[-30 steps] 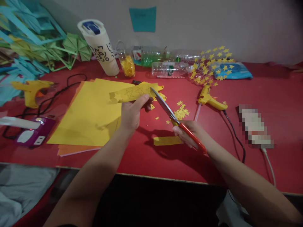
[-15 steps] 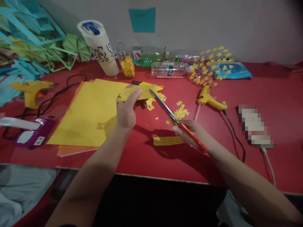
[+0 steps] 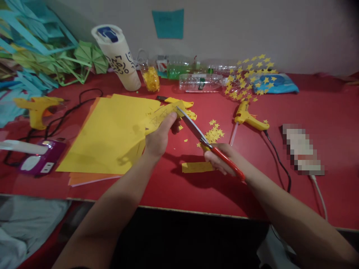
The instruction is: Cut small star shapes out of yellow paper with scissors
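Note:
My left hand [image 3: 161, 136] pinches a strip of yellow paper [image 3: 160, 116] with star outlines drawn on it. Red-handled scissors [image 3: 206, 140] are gripped in my right hand [image 3: 223, 158], their blades meeting the strip's right end. On the table below lies a second yellow paper strip [image 3: 196, 167], partly under my right hand. A heap of small cut yellow stars [image 3: 214, 132] sits just beyond the scissors. Yellow paper scraps [image 3: 191, 114] lie behind my left hand, next to a yellow utility knife [image 3: 171, 100].
Yellow sheets [image 3: 103, 138] are stacked at left, near a glue gun [image 3: 36, 108] and a purple power socket [image 3: 42, 157]. Another glue gun [image 3: 249, 117] lies at right by a blurred-out device [image 3: 303, 149]. A white tumbler [image 3: 119, 58] and plastic bottles [image 3: 202, 81] stand or lie along the wall.
My left hand has moved slightly right and shifted its hold along the strip, baring more drawn stars. The scissors have stayed nearly in place, at the strip's right end.

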A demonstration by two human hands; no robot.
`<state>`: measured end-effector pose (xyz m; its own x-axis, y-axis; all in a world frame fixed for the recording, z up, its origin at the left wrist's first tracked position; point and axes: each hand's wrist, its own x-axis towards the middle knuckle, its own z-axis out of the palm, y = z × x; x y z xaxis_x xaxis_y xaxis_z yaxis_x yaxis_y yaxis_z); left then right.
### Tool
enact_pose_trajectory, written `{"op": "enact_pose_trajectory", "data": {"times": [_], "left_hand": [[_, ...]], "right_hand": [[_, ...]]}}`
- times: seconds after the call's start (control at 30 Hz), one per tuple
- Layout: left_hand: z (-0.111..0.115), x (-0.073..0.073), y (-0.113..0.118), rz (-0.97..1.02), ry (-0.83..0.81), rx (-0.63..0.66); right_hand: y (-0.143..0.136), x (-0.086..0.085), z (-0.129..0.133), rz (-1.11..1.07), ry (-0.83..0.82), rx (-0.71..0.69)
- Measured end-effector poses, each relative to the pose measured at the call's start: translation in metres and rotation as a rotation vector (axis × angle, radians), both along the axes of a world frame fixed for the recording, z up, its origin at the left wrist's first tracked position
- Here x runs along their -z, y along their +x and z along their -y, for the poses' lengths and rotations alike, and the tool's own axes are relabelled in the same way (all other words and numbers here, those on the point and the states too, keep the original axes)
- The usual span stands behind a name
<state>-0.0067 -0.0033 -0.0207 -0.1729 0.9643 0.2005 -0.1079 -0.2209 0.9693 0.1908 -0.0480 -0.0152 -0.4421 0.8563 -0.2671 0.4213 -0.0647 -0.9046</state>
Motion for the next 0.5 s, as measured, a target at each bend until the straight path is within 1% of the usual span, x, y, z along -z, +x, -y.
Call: {"op": "enact_pose_trajectory", "data": {"times": [0.13, 0.23, 0.3, 0.37, 0.43, 0.5], "left_hand": [[0.004, 0.001, 0.005, -0.041, -0.019, -0.015], [0.010, -0.004, 0.011, -0.070, -0.064, -0.019], [0.014, -0.008, 0.015, -0.075, -0.098, -0.021], [0.016, -0.011, 0.018, -0.090, -0.098, -0.027], [0.018, -0.010, 0.021, -0.107, -0.096, -0.051], [0.018, -0.005, 0.021, -0.135, -0.092, -0.094]], "right_hand": [[-0.001, 0.005, 0.002, -0.047, -0.024, -0.011], [-0.004, 0.007, 0.005, -0.105, -0.031, -0.015], [-0.007, 0.006, 0.008, -0.108, -0.021, -0.008], [-0.010, 0.004, 0.011, -0.107, -0.015, -0.001], [-0.012, 0.002, 0.014, -0.122, -0.026, 0.005], [-0.015, 0.002, 0.016, -0.132, -0.046, 0.013]]}}
